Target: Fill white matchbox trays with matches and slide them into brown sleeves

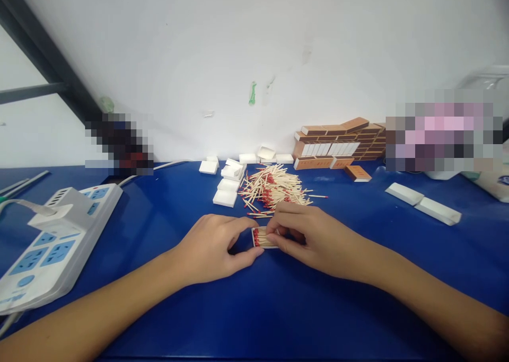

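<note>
Resting on the blue bench (278,309), both hands work one small white matchbox tray (263,238) at centre. Left hand (214,248): fingers curled, thumb and forefinger pinching the tray's left end. Right hand (306,235): fingers bent down over the tray's right part, fingertips pressing on the matches inside; red heads show at the tray's left end.

Counts:
- One loose pile of red-tipped matches (274,188), just behind the hands; too many to count.
- Empty white trays (225,197): about nine, scattered left of and behind the pile, some stacked.
- Brown matchbox sleeves (338,142): one stacked heap against the wall, right of the pile; number unclear. One more brown box (358,173) lies apart in front of it.
- Two long white boxes (423,203) lie end to end at far right.
- One white power strip (51,235) with blue sockets at far left, one white plug in it.

Writing: none readable; print on the brown sleeves too small.
</note>
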Demonstrator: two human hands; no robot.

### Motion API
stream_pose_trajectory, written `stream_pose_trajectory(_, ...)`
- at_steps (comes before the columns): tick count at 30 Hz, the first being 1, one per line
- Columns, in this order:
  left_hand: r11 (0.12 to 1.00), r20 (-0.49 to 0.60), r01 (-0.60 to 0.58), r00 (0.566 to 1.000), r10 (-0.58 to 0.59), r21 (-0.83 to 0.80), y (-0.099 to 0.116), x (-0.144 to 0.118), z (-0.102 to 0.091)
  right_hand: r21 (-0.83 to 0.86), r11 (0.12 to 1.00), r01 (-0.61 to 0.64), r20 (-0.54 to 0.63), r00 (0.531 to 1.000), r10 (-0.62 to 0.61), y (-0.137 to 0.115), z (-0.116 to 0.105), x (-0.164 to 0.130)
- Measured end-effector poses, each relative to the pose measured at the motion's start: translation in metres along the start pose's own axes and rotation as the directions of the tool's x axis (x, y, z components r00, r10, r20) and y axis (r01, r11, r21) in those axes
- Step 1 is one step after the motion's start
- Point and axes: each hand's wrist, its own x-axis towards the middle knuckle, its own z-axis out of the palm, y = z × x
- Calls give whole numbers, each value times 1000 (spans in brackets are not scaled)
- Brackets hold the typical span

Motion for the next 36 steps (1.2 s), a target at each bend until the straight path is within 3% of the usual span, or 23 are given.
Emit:
stream_pose_trajectory(8, 999, -50, 43, 998, -43, -13, -1, 1, -1, -112, 994, -16, -216, 976, -9, 8, -12, 0)
stream_pose_trajectory(14, 998, -70, 63, 996, -63, -10, -1, 3, -2, -143, 988, -59, -214, 976, 28, 17, -17, 1)
stream_pose_trajectory(17, 998, -26, 68, 997, -67, 4, -1, 3, -1, -234, 962, -139, -264, 962, 74, 30, -32, 2)
stream_pose_trajectory(21, 998, -21, 69, 997, -69, 8, 1, 2, 0, -459, 790, -407, -447, 874, 190, 55, -69, -3)
stream_pose_trajectory(24, 997, -3, 70, 998, -70, 9, 2, 1, 0, -470, 631, -617, -560, 761, 327, 75, -100, -15)
stream_pose_trajectory(26, 998, -7, 69, 998, -69, 12, 2, 0, -1, -469, 576, -670, -573, 727, 379, 88, -116, -23)
stream_pose_trajectory(28, 998, -3, 61, 998, -61, 19, 2, 0, -2, -474, 586, -658, -520, 746, 416, 95, -125, -29)
stream_pose_trajectory(30, 998, 16, 58, 998, -58, 25, 2, 0, -2, -426, 685, -591, -398, 802, 445, 96, -123, -28)
stream_pose_trajectory(33, 998, 31, 60, 998, -60, 27, 2, 0, -3, -253, 854, -454, -162, 890, 425, 84, -105, -19)
stream_pose_trajectory(36, 999, 26, 41, 999, -42, 30, 1, 0, -2, -188, 918, -348, 25, 933, 359, 70, -83, -8)
